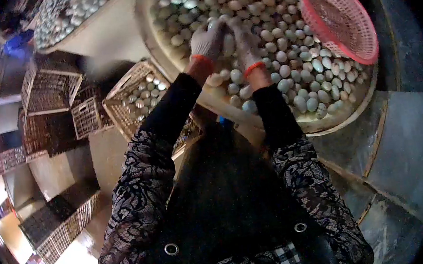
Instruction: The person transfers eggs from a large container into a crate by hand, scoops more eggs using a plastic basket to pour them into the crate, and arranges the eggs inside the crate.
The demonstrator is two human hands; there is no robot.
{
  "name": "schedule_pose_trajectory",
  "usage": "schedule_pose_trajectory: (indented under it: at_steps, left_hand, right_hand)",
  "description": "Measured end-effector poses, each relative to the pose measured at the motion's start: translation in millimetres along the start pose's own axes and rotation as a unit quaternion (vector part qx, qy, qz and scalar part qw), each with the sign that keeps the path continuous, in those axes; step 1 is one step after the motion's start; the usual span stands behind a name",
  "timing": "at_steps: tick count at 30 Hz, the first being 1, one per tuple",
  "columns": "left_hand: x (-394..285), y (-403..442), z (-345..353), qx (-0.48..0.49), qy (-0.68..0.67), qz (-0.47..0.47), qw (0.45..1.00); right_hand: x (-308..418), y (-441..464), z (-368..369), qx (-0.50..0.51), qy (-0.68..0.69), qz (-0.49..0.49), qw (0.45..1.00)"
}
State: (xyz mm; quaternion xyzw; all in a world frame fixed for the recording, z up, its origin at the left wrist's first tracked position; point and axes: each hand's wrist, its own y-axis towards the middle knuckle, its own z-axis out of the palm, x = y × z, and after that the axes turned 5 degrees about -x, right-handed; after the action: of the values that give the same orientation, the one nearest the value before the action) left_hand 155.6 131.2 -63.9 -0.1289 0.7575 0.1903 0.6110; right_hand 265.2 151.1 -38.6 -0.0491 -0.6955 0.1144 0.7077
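Observation:
Many pale white and bluish eggs (285, 56) fill a large round tub (148, 31) in front of me. Both my hands are over them, close together, in whitish knit gloves with orange cuffs. The fingers of my left hand (208, 41) are curled, with a pale egg (211, 25) at the fingertips. Beside it, my right hand (245, 44) points down among the eggs with its fingers bent together. What it grips, if anything, is hidden by the glove.
A pink plastic basket (340, 17) leans on the eggs at the tub's right side. To the left stands a crate (116, 98) with eggs inside, near other crates (49, 89). Another container of eggs (70, 18) is at upper left, by a person in blue (17, 46).

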Motion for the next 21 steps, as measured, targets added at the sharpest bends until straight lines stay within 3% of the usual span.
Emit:
schedule_pose_trajectory:
  at_steps: [2, 3, 4, 5, 7, 8, 10, 11, 12, 14, 17, 18, 20, 21]
  left_hand:
    - [-38.0, 2.5, -28.2, -0.017, -0.053, -0.080, 0.995]
    - [-43.0, 5.8, -45.0, -0.062, 0.003, -0.116, 0.991]
    - [-56.2, 0.4, -62.7, -0.071, -0.121, -0.093, 0.986]
    - [-65.6, -8.1, -78.8, -0.080, -0.244, -0.066, 0.964]
    - [-62.4, -8.0, -114.1, -0.084, -0.234, -0.096, 0.964]
    - [-65.4, -17.8, -140.8, -0.077, -0.237, -0.141, 0.958]
    - [-42.3, -49.4, -188.2, -0.197, -0.153, -0.025, 0.968]
    - [-30.1, -59.5, -206.7, -0.235, -0.192, -0.077, 0.950]
    - [-11.8, -76.3, -220.2, -0.257, -0.138, -0.054, 0.955]
    - [47.1, -104.8, -249.1, -0.264, -0.027, -0.110, 0.958]
    - [98.9, -148.5, -248.4, -0.269, -0.053, -0.194, 0.942]
    - [129.3, -159.6, -245.8, -0.282, -0.071, -0.212, 0.933]
    - [154.7, -159.6, -234.8, -0.341, -0.244, -0.384, 0.823]
    - [181.8, -163.5, -231.6, -0.314, -0.204, -0.376, 0.848]
  right_hand:
    - [19.6, -4.7, 23.9, 0.072, 0.099, -0.033, 0.992]
    - [24.0, -12.4, 40.2, 0.091, 0.124, -0.031, 0.988]
    - [28.9, -20.3, 56.6, 0.110, 0.149, -0.027, 0.982]
    - [30.3, -31.3, 76.0, 0.060, -0.020, -0.269, 0.961]
    - [22.5, -49.3, 109.5, 0.020, -0.177, -0.489, 0.854]
    - [17.9, -56.8, 126.9, 0.084, -0.132, -0.462, 0.873]
    - [1.2, -68.7, 161.1, 0.210, -0.043, -0.397, 0.892]
    - [-11.0, -76.9, 181.7, 0.271, 0.000, -0.358, 0.894]
    - [-23.4, -90.1, 191.0, 0.292, -0.030, -0.309, 0.905]
    - [-48.4, -116.2, 209.7, 0.330, -0.097, -0.211, 0.915]
    - [-157.0, -114.9, 229.4, 0.366, -0.150, -0.209, 0.894]
    - [-181.1, -116.3, 228.2, 0.363, -0.113, -0.118, 0.917]
    - [-225.9, -119.8, 226.2, 0.318, -0.021, 0.064, 0.946]
    - [-254.4, -114.1, 223.8, 0.309, -0.032, 0.068, 0.948]
